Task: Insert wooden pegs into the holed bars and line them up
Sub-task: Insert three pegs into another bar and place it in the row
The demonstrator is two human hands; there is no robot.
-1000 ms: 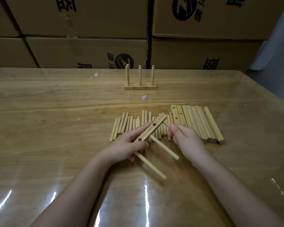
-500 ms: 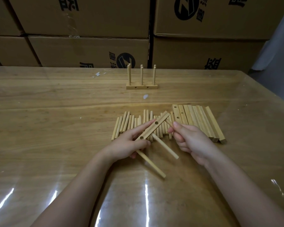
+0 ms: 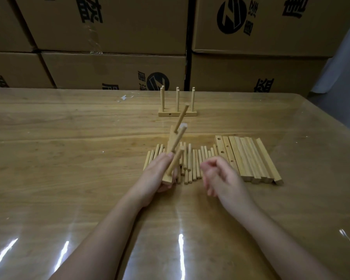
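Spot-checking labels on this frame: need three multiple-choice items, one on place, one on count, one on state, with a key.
1. Where do the spare bars lie relative to the loose pegs?
A) left
B) right
C) on top
2. How many fitted pegs stand in the bar in the left hand?
A) one
B) five
C) three
3. The right hand is:
A) holding nothing
B) holding a peg
C) pressing the spare bars
Key: 1 B, the row sits on the pegs' right. 2 C, three jut from it. 3 A, it is loosely curled and empty.
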